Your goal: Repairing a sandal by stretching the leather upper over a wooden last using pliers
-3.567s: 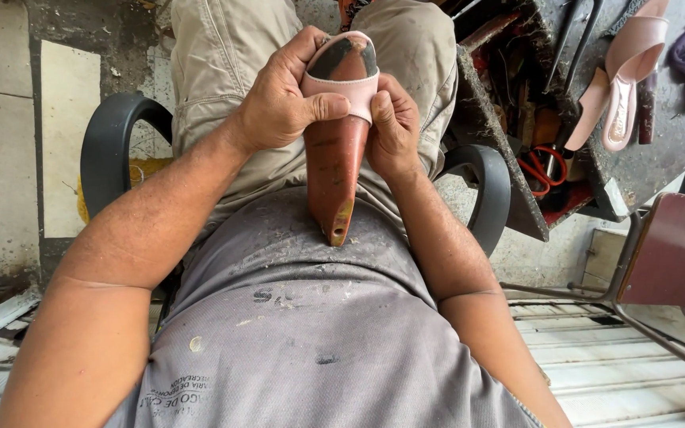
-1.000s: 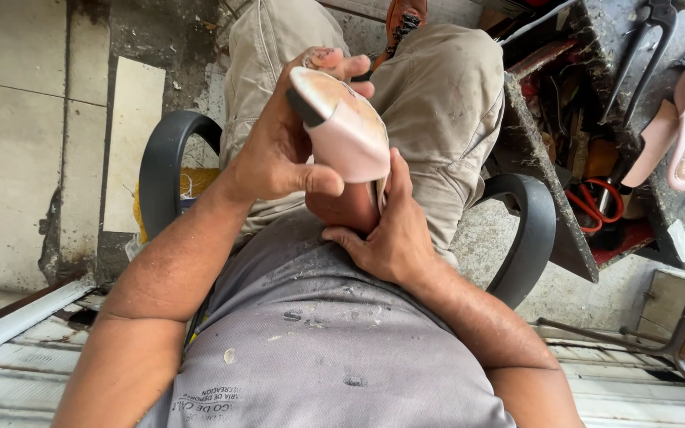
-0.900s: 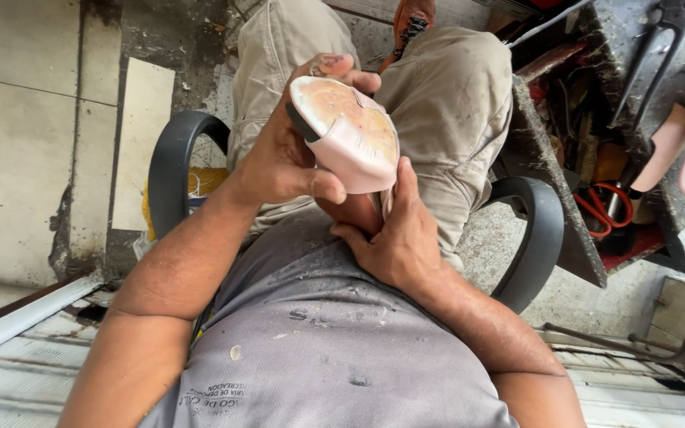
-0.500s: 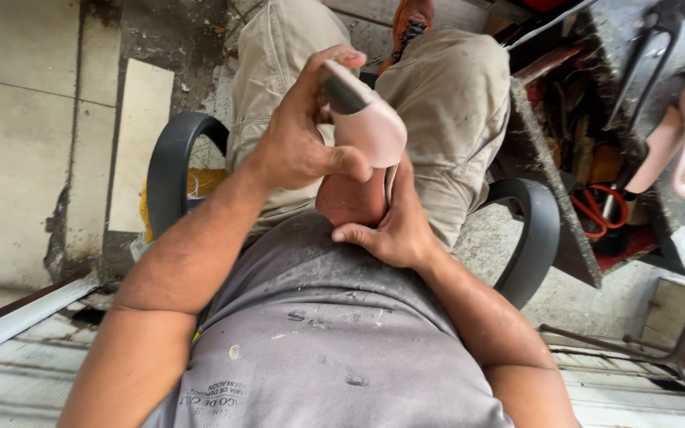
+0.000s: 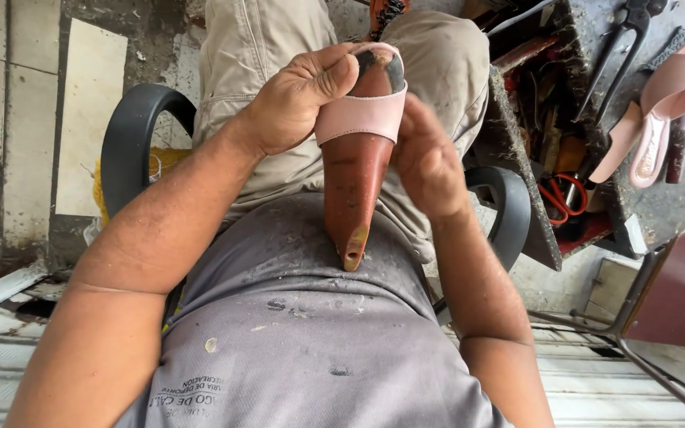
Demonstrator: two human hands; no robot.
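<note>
I sit in a black-armed chair and hold a reddish-brown shoe last upright over my lap, its narrow end resting against my grey shirt. A pale pink leather band wraps the last's upper part. My left hand grips the top left of the last, thumb over its dark tip. My right hand presses against the band's right side, fingers curled on it.
A cluttered workbench stands at the right with black pincers, red-handled scissors and a finished pink heeled sandal. A dark red metal-framed seat sits at lower right. The chair armrests flank my legs.
The last was tilted with its pink sole side facing up; it has been turned upright so the band faces me, and my right hand has come up from beneath onto the band.
</note>
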